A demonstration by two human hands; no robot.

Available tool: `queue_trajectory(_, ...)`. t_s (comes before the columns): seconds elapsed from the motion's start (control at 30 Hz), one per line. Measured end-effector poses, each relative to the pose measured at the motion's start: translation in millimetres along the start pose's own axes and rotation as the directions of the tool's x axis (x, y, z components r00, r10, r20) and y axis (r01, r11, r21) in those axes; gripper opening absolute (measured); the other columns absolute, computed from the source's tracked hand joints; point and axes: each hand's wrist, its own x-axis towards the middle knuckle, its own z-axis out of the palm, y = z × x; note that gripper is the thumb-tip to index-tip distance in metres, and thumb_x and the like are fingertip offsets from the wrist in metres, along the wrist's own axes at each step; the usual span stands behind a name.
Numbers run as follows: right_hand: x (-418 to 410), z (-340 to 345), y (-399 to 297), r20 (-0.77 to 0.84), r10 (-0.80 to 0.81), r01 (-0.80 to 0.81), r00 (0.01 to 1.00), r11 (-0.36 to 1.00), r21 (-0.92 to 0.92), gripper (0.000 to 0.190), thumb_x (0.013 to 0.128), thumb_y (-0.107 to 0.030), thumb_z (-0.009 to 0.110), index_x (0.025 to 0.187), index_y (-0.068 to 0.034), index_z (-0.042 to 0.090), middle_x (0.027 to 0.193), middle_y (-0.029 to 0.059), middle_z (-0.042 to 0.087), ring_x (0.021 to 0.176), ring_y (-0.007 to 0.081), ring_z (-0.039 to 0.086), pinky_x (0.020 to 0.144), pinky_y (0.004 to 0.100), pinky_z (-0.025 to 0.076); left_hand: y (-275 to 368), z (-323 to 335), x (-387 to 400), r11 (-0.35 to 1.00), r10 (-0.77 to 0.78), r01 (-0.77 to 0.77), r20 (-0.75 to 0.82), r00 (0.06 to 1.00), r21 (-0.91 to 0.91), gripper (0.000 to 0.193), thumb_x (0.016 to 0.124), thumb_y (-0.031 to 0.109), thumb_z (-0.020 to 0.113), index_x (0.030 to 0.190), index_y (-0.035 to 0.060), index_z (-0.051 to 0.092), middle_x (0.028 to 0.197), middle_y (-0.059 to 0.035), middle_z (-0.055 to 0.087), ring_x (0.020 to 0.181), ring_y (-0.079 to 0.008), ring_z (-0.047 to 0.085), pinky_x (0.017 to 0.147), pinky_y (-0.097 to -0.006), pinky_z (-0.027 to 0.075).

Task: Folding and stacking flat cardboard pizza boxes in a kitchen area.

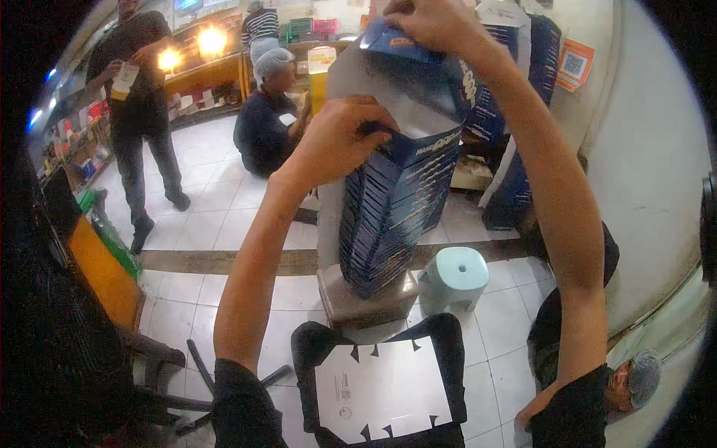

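A tall stack of nested, dark blue printed cardboard trays or boxes rises in front of me from a brownish base. At the near top edge of the stack, my left hand pinches the blue cardboard. Higher up, my right hand holds the far flap of the top piece, its fingers partly cut off by the frame's edge. A flat white die-cut cardboard sheet with small notches and printing lies across my lap.
A pale blue plastic stool stands right of the stack. More blue stacks stand behind. One person sits on the floor, one stands at left, another is at lower right. An orange panel is at left.
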Motion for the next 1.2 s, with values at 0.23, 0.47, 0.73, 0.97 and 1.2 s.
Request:
queue_trajectory(0.23,-8.3,35.9,18.5,-0.066,-0.246,0.229,0.967,0.953,-0.196,0.021,0.072,-0.02,0.066,0.084,-0.003,0.07,0.081,0.0169,0.066,0.073,0.0292,0.064,0.071,0.0347,0.049,-0.2,0.2,-3.2,0.998,0.06,-0.061,-0.064,0.996,0.001,0.011,0.074,0.003,0.064,0.084,0.0006,0.066,0.086,-0.0124,0.064,0.075,-0.024,0.063,0.07,-0.031,0.049)
queue_trajectory(0.47,-30.6,47.1,4.5,-0.052,-0.317,0.306,0.947,0.939,-0.16,0.016,0.071,-0.017,0.066,0.078,-0.004,0.068,0.072,0.0196,0.063,0.071,0.0342,0.063,0.065,0.0399,0.05,-3.1,0.8,-2.5,0.995,0.064,-0.07,-0.097,0.993,-0.065,0.01,0.073,0.004,0.064,0.082,0.0022,0.068,0.087,-0.0117,0.063,0.079,-0.0245,0.062,0.071,-0.0315,0.048)
queue_trajectory(0.73,-52.7,58.1,-15.1,-0.025,-0.11,0.101,0.994,0.967,-0.235,0.015,0.074,-0.017,0.063,0.084,-0.006,0.068,0.076,0.0185,0.064,0.073,0.035,0.063,0.065,0.0435,0.05,-6.5,3.4,-6.8,0.995,-0.003,-0.007,-0.096,0.995,-0.097,0.009,0.073,0.004,0.065,0.082,0.0029,0.067,0.092,-0.0101,0.061,0.086,-0.0245,0.059,0.075,-0.0328,0.046)
queue_trajectory(0.97,-57.0,58.2,-7.1,-0.15,-0.159,0.122,0.976,0.966,-0.228,0.018,0.076,-0.018,0.062,0.089,-0.005,0.066,0.079,0.0149,0.064,0.076,0.032,0.063,0.068,0.0406,0.049,-5.8,16.2,-1.6,0.98,0.051,-0.075,-0.136,0.989,-0.182,0.013,0.067,0.004,0.069,0.079,0.0059,0.067,0.09,-0.0098,0.061,0.09,-0.0276,0.056,0.081,-0.0365,0.044)
queue_trajectory(1.2,-59.4,59.9,-15.2,-0.142,-0.094,0.079,0.985,0.991,-0.108,0.017,0.075,-0.016,0.064,0.086,-0.004,0.067,0.082,0.014,0.066,0.075,0.0287,0.064,0.072,0.0366,0.049,-4.1,21.0,-2.0,0.955,0.034,-0.088,-0.192,0.981,-0.282,0.012,0.066,0.005,0.068,0.077,0.007,0.066,0.091,-0.0093,0.061,0.093,-0.0284,0.053,0.083,-0.0377,0.041)
